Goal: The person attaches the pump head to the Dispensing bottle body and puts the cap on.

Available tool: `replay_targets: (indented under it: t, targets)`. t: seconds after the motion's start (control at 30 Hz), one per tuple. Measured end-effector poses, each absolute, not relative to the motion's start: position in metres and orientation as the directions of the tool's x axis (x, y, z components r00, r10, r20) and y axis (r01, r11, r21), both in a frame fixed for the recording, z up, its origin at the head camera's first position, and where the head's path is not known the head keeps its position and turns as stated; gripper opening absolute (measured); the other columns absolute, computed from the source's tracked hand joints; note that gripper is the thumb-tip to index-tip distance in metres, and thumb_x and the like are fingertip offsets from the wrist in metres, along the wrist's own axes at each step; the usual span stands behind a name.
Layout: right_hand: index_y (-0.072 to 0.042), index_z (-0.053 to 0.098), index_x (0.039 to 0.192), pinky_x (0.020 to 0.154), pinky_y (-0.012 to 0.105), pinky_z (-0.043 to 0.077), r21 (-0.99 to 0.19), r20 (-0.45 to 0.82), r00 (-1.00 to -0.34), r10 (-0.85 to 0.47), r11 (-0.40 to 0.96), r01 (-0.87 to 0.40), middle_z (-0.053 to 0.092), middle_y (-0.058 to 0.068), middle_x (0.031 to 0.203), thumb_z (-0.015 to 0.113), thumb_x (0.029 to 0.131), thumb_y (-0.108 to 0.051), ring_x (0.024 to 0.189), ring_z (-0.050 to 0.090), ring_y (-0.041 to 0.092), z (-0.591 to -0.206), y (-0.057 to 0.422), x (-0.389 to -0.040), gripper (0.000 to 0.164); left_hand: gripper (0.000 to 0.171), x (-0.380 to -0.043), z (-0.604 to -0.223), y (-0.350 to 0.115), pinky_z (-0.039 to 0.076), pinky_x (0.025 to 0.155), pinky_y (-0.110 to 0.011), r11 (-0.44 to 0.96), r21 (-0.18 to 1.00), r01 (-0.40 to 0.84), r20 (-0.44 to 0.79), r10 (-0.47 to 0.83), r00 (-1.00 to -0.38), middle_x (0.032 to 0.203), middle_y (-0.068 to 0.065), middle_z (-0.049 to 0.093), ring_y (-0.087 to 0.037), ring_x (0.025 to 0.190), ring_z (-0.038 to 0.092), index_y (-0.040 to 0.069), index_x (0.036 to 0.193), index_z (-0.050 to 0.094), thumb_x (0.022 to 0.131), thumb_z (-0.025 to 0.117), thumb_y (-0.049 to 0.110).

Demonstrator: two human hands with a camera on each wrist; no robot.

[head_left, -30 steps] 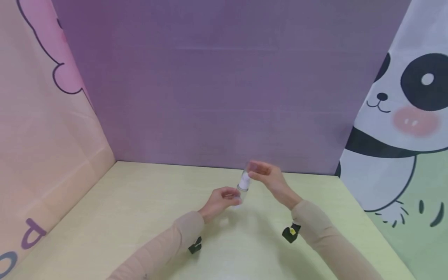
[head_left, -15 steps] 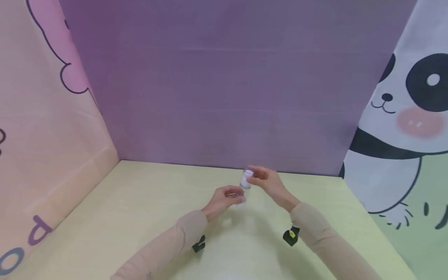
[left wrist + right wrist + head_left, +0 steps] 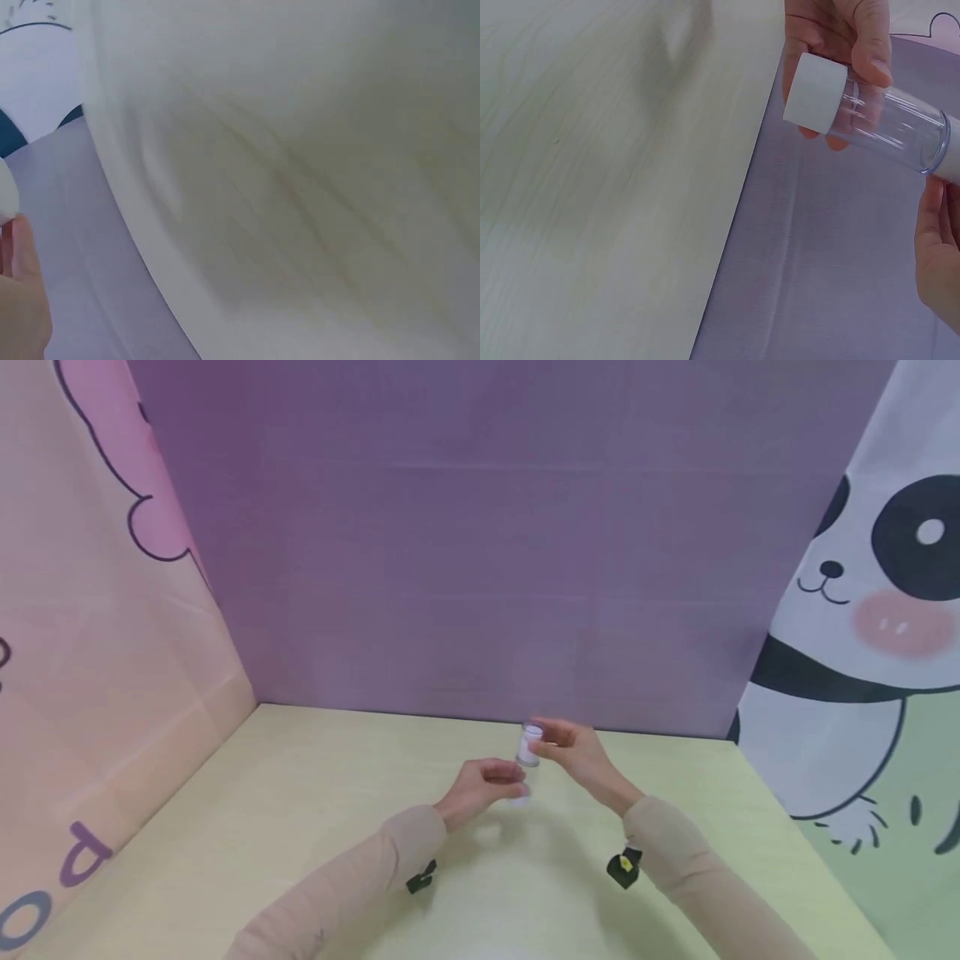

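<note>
Both hands hold a small clear plastic bottle (image 3: 527,747) over the table. In the right wrist view its clear body (image 3: 896,131) has a broad white end piece (image 3: 815,92) at one end and another white part (image 3: 951,154) past a clear ring. My left hand (image 3: 480,789) grips the lower portion, thumb and fingers round the clear body near the white end piece. My right hand (image 3: 581,756) pinches the upper white portion, thumb in front. In the head view the bottle stands nearly upright. At the left wrist view's edge, fingertips (image 3: 22,232) touch a white rounded end (image 3: 6,191).
A pale wood-grain table (image 3: 337,760) lies under the hands. Behind it rises a purple backdrop (image 3: 480,568), with a pink printed sheet (image 3: 112,652) at left and a panda-printed sheet (image 3: 817,735) at right. Black wrist devices (image 3: 624,867) hang beneath both sleeves.
The bottle has swung from a slant to nearly upright, its top moving slightly down between the hands. The head view has shifted a little. Over the last half second the hands have barely moved.
</note>
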State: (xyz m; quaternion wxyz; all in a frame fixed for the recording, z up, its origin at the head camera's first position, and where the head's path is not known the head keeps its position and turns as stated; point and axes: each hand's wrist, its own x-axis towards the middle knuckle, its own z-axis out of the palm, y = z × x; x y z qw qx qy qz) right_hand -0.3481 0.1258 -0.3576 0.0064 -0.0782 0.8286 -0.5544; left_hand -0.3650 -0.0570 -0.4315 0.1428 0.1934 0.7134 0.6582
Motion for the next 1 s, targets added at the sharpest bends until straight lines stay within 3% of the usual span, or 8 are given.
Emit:
replay_targets:
  t: [0.4,0.67,1.0]
  targets:
    - [-0.011,0.056,0.125,0.092,0.041,0.046,-0.908,0.102,-0.986,-0.135,0.391,-0.148,0.062,0.01,0.117,0.07,0.079,-0.031,0.105,0.06,0.022,-0.361,0.121,-0.347,0.052,0.035,-0.349,-0.412,-0.066,0.05,0.085,-0.031,0.085,0.991,0.103,0.052,0.463,-0.885,0.104,-0.008,0.068,-0.016,0.094,0.063,0.006,0.111,0.063,0.079,0.072,0.016]
    - [-0.009,0.056,0.125,0.088,0.038,0.048,-0.88,0.146,-0.974,-0.172,0.428,-0.207,0.064,0.011,0.114,0.07,0.079,-0.032,0.103,0.059,0.022,-0.358,0.12,-0.346,0.053,0.036,-0.362,-0.432,-0.06,0.05,0.085,-0.03,0.081,0.986,0.143,0.095,0.431,-0.897,0.104,-0.004,0.068,-0.013,0.094,0.063,0.013,0.108,0.066,0.075,0.075,0.025]
    - [-0.004,0.059,0.12,0.084,0.035,0.051,-0.897,0.147,-0.97,-0.193,0.387,-0.213,0.064,0.014,0.115,0.072,0.078,-0.018,0.103,0.061,0.025,-0.367,0.127,-0.354,0.047,0.038,-0.379,-0.439,-0.052,0.049,0.087,-0.033,0.134,0.981,0.142,0.073,0.421,-0.904,0.106,-0.007,0.068,-0.016,0.096,0.062,0.009,0.111,0.065,0.076,0.074,0.021]
